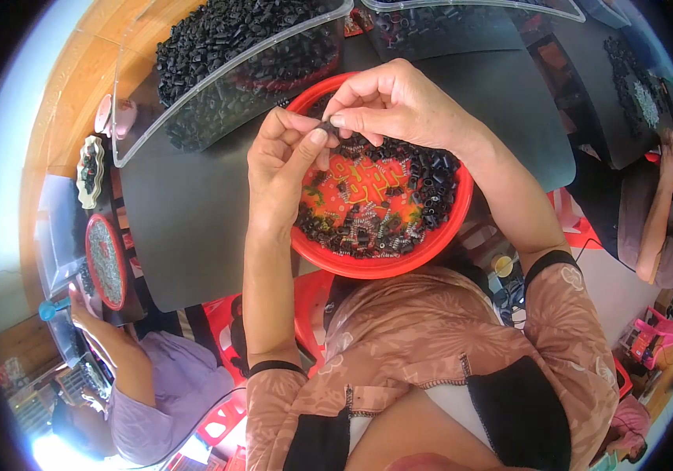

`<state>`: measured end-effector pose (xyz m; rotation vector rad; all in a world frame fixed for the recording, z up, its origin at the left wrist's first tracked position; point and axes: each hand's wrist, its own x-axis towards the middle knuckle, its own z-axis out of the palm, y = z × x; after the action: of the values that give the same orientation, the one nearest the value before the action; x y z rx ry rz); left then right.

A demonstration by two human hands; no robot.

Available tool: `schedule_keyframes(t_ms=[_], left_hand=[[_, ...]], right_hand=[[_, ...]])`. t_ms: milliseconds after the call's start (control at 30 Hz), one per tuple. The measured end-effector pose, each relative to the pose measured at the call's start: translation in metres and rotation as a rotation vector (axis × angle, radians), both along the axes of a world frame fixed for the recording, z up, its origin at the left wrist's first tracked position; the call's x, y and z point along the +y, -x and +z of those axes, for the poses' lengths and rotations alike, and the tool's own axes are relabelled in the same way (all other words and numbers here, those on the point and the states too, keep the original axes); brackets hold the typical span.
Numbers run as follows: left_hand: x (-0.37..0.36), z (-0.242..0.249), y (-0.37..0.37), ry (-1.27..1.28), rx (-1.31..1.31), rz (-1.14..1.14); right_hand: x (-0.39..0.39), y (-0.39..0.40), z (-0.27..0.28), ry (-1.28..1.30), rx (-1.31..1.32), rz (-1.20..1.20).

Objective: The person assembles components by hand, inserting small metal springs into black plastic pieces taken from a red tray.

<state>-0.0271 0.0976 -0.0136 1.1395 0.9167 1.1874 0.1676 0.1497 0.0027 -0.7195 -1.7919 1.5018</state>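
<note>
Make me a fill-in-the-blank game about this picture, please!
1. The left hand and right hand hold a small dark piece above a tray whose rim is the color ____.
2. The little parts heaped in the clear tub are the color ____.
3. The person in the picture's lower left corner wears a shirt that is the color ____.

Missing words: red; black; purple.

Tray [409, 264] w/ pcs [435, 187] + springs [370, 222] at near tbl [187, 235] edge, bin [289, 34] behind L, 2nd bin [454, 35] behind R.
</note>
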Motion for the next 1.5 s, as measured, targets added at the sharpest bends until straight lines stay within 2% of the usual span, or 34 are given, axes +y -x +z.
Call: schedule_keyframes(t_ms=[267, 967, 1067, 1267, 1400, 1500], left_hand=[[-0.0008, 0.0009, -0.0036, -0.004, 0.003, -0.017], [-0.0010, 0.0002, -0.0031, -0.035, 0.057, 0.011], [-0.0003, -0.0019, -0.0027, -0.050, 0.044, 0.008], [0.0012, -0.0068, -0.0011, -0.104, 0.077, -0.002], [-0.0010, -0.0074, -0.0038, -0.116, 0.177, 0.049], [-0.0009, -0.0076, -0.0047, -0.110, 0.224, 0.060]], right_hand=[[-0.0003, -0.0019, 0.0008, 0.102, 0.036, 0.006], [-0.0027, 0.0036, -0.0033, 0.090, 0.000, -0.058], [-0.0012, 0.0021, -0.0050, 0.136, 0.008, -0.009], [0.0007, 0.0006, -0.0052, 0.155, 0.000, 0.024], [-0.0018, 0.0036, -0.0048, 0.079, -0.132, -0.032], [-0.0011, 0.0044, -0.0071, 0.103, -0.078, -0.052]])
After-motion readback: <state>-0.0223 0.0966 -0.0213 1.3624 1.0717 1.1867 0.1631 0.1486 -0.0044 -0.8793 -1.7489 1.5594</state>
